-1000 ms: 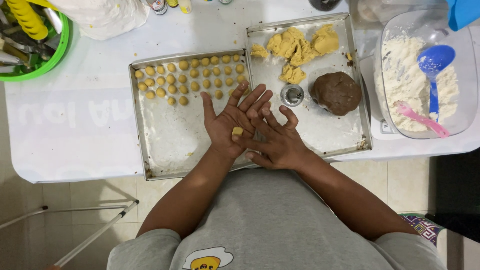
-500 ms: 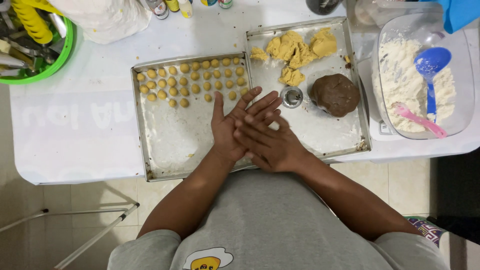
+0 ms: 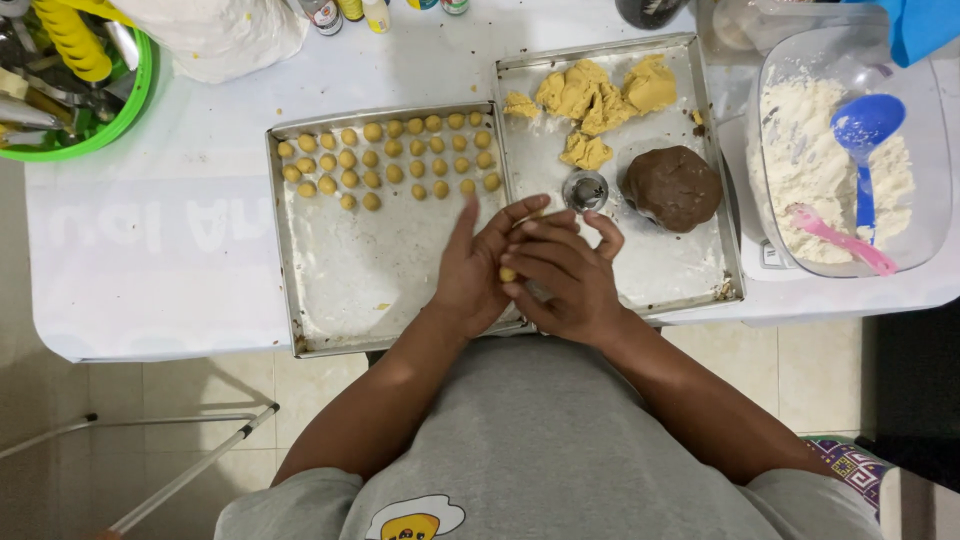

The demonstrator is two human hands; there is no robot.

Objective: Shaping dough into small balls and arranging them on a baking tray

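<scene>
Dough ball (image 3: pixel 508 273): small, yellow, pressed betw. the two palms, only a bit showing at the gap, over the seam where the two trays meet.
Left hand (image 3: pixel 478 268): palm turned inward vs. the right, fingers straight & spread, flat on the ball, not curled round it.
Right hand (image 3: pixel 560 275): laid across the left, fingers loosely bent, palm on the ball; grip is a flat press, not a fist.
Left tray (image 3: pixel 290 250): metal, floured, under & beyond the left hand; bare near the hand.
Rolled balls (image 3: pixel 390 160): approx. three rows at the tray's far end, well beyond left-hand fingertips, set close, mostly apart from each other.
Right tray (image 3: pixel 725 250): metal, edge to edge w/ the left tray, beyond the right hand.
Metal cutter (image 3: pixel 586 190): small, round, just beyond right-hand fingertips.
Brown dough lump (image 3: pixel 675 187): beside the cutter, to the right hand's far right.
Yellow dough pieces (image 3: pixel 590 95): farther out, at the tray's far end.
Flour tub (image 3: pixel 850 150): clear, right of the trays, blue scoop (image 3: pixel 862 130) & pink spatula (image 3: pixel 840 238) inside.
Green basket (image 3: pixel 80 80): far left corner, utensils in it.
</scene>
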